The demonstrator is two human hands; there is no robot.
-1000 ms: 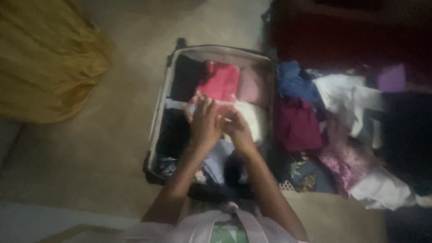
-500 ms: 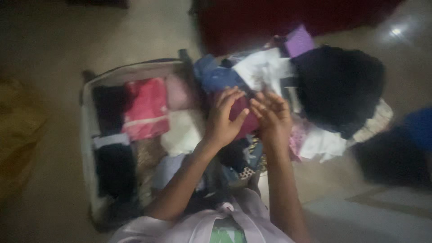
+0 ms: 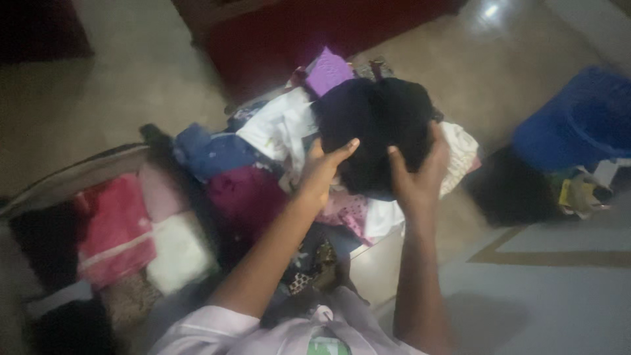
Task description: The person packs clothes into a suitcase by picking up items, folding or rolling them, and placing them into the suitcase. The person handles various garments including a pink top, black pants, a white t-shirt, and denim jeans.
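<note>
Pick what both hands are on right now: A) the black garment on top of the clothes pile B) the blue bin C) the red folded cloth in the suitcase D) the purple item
A: the left hand and the right hand grip the two sides of the black garment on the clothes pile, well away from the red folded cloth, the blue bin and the purple item.

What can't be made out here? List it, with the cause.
- Black garment, head view: blur and dim light hide its kind.
- Left hand and right hand: palms are against the cloth, so the grip is unclear.
- Suitcase: cut off by the left edge.
- Blue object: blurred, cut by the right edge.
</note>
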